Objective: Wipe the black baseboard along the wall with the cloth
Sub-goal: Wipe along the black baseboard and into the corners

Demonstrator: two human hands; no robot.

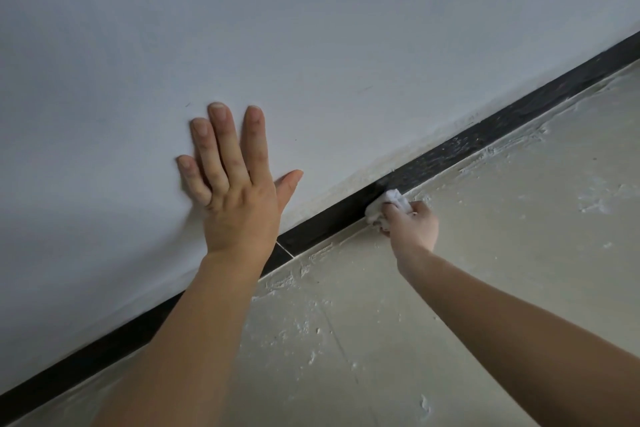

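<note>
The black baseboard (325, 224) runs as a diagonal strip from the lower left to the upper right, between the white wall and the floor. My right hand (412, 224) grips a small crumpled white cloth (389, 203) and presses it against the baseboard near the middle of the frame. To the right of the cloth the strip looks dusty with pale specks; to the left it looks darker and cleaner. My left hand (235, 184) lies flat on the wall above the baseboard, fingers straight and spread.
The white wall (311, 28) fills the upper half. The beige floor (502, 236) at the lower right carries white plaster smears and crumbs, thickest along the joint with the baseboard. A thin pale seam (284, 250) crosses the baseboard under my left wrist.
</note>
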